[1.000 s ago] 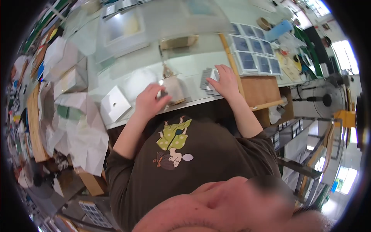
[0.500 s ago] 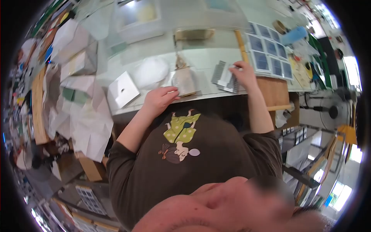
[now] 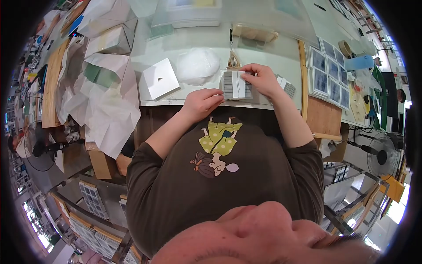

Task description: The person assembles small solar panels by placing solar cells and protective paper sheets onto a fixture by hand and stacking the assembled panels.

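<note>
A grey striped piece with a white band [image 3: 238, 85] lies over a small block in front of me, covering most of it. My right hand [image 3: 260, 79] pinches the piece at its upper right between thumb and fingers. At the lower left edge of the block is my left hand [image 3: 203, 103], its fingers loosely stretched and their tips at or touching that edge. A similar grey striped stack with a white band [image 3: 286, 86] lies to the right, partly hidden behind my right wrist. Above the block rests a bundle of tan cord [image 3: 233, 59].
Left of the block are a clear plastic bag [image 3: 198, 66] and a white square card with a small hole [image 3: 161, 79]. Crumpled white paper [image 3: 103, 114] hangs over the table's left side. Blue-paned panels [image 3: 327, 72] lie right of a wooden strip [image 3: 302, 66]. A translucent tub [image 3: 246, 15] stands behind.
My right hand has moved left from the striped stack, bringing a grey striped piece onto the block. My left hand stays by the block's edge. The camera view has shifted.
</note>
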`<action>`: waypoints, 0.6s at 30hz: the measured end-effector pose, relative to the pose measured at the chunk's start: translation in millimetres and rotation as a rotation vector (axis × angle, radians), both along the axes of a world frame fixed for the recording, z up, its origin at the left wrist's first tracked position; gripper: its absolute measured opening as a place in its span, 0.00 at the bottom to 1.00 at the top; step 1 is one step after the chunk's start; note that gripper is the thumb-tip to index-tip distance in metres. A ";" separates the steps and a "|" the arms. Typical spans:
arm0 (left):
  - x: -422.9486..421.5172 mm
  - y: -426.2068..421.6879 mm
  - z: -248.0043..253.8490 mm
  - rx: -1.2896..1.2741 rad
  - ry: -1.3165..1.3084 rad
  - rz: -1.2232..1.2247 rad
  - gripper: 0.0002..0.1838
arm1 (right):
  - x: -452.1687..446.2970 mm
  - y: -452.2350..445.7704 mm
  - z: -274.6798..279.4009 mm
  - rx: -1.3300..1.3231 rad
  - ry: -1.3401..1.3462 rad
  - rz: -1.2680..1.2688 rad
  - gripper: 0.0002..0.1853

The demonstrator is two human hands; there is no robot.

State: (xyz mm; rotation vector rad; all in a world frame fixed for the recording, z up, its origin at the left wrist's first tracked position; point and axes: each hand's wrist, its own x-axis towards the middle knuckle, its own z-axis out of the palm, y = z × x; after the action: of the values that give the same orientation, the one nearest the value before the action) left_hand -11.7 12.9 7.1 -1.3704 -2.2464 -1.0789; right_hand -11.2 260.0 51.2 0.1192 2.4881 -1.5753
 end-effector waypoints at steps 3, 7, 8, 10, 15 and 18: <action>-0.5 0.5 -1.5 0.025 -0.012 -0.003 0.08 | -1.5 -2.3 -3.2 -0.021 0.001 -0.009 0.13; -1.8 1.1 -1.1 0.043 -0.003 -0.022 0.08 | -0.2 -3.5 -5.3 -0.014 0.019 -0.012 0.13; -1.8 0.9 -0.4 0.031 -0.016 -0.033 0.08 | 0.6 -5.7 -3.4 -0.025 0.020 -0.023 0.12; -1.7 0.3 -2.0 0.020 -0.022 -0.035 0.09 | 1.5 -6.6 -2.3 -0.037 0.021 -0.035 0.11; 0.3 -2.3 -0.9 -0.046 -0.041 -0.033 0.10 | 0.7 -5.9 -7.5 -0.067 0.018 -0.040 0.12; 0.0 -1.8 -1.3 -0.038 -0.030 -0.039 0.11 | 1.8 -5.8 -3.8 -0.033 0.005 -0.040 0.13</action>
State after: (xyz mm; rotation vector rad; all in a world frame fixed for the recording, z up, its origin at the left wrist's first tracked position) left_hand -11.7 11.0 5.8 -1.4278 -2.2822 -1.0819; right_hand -9.4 254.2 47.5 0.1618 2.4775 -1.6332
